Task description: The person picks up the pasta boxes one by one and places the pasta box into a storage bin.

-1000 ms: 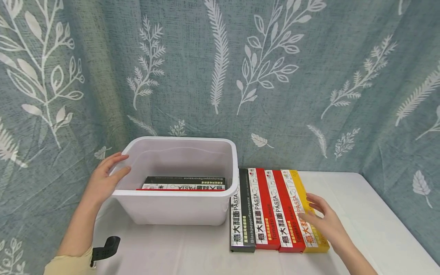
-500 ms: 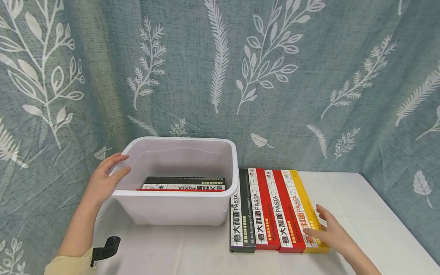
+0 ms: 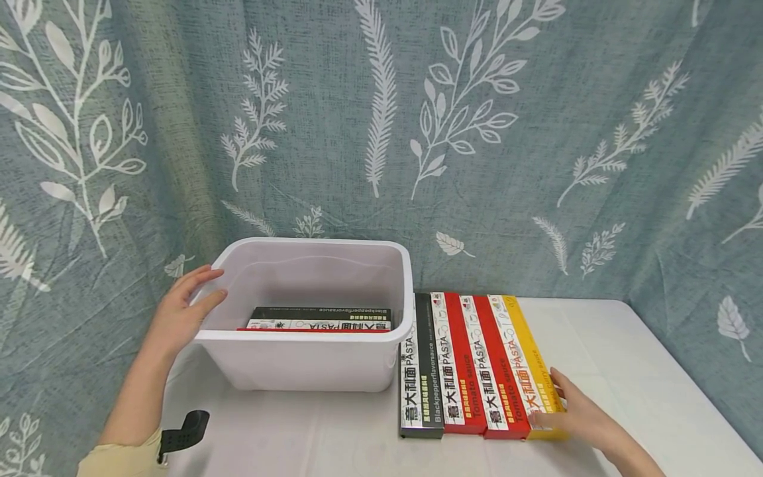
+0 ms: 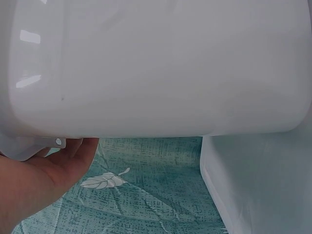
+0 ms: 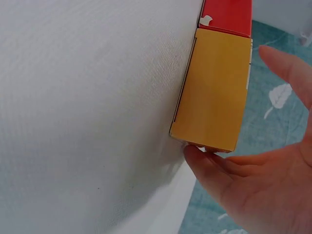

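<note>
My left hand (image 3: 183,315) holds the left rim of a white plastic bin (image 3: 298,363), its fingertips and thumb reaching over the edge. In the left wrist view that hand (image 4: 46,178) shows beneath the rim, partly hidden by it. At the near end of a yellow pasta box (image 3: 527,351) is my right hand (image 3: 575,416), slightly blurred. The right wrist view shows its fingers (image 5: 207,170) against one long side of the yellow box (image 5: 212,90), with the thumb apart from the top face.
Left of the yellow box lie two red tomato-sauce pasta boxes (image 3: 491,361) (image 3: 456,361) and a black pepper one (image 3: 424,371), side by side. Inside the bin are a black pasta box (image 3: 322,313) and a red edge (image 3: 312,330). A patterned curtain (image 3: 381,132) hangs behind the white table (image 3: 298,437).
My right hand has slid toward the near end of the yellow box. The left hand, bin and boxes have stayed in place.
</note>
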Demonstrator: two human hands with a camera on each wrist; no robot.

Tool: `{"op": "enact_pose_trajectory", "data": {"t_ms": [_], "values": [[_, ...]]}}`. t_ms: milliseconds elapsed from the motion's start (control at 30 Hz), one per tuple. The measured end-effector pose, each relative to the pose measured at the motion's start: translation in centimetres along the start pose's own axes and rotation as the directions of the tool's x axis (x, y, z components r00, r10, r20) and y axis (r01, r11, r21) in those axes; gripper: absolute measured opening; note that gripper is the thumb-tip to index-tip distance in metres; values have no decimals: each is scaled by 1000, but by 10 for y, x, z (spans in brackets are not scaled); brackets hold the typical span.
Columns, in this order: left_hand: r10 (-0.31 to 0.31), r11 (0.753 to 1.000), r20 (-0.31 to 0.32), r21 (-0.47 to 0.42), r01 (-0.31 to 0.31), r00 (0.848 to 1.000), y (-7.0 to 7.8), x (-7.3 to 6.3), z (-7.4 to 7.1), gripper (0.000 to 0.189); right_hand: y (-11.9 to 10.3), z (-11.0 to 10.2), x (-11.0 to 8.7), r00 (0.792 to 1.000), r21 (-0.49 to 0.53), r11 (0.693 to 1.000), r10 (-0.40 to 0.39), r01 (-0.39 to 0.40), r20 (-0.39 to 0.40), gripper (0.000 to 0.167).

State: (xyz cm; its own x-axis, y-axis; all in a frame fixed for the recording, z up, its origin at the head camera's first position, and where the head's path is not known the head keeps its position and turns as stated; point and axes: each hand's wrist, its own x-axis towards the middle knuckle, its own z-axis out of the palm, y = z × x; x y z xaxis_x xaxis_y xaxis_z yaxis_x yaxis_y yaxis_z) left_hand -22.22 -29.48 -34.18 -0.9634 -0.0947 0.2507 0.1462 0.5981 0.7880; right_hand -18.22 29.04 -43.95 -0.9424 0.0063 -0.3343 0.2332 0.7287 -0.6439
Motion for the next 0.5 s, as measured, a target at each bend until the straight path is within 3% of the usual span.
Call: {"op": "enact_pose_trajectory", "data": {"t_ms": [500], "values": [[-6,1000,2,-2,6,1000,-2,3,0,55,1,2,-3,999,-20,999,-34,35,16,112]]}}
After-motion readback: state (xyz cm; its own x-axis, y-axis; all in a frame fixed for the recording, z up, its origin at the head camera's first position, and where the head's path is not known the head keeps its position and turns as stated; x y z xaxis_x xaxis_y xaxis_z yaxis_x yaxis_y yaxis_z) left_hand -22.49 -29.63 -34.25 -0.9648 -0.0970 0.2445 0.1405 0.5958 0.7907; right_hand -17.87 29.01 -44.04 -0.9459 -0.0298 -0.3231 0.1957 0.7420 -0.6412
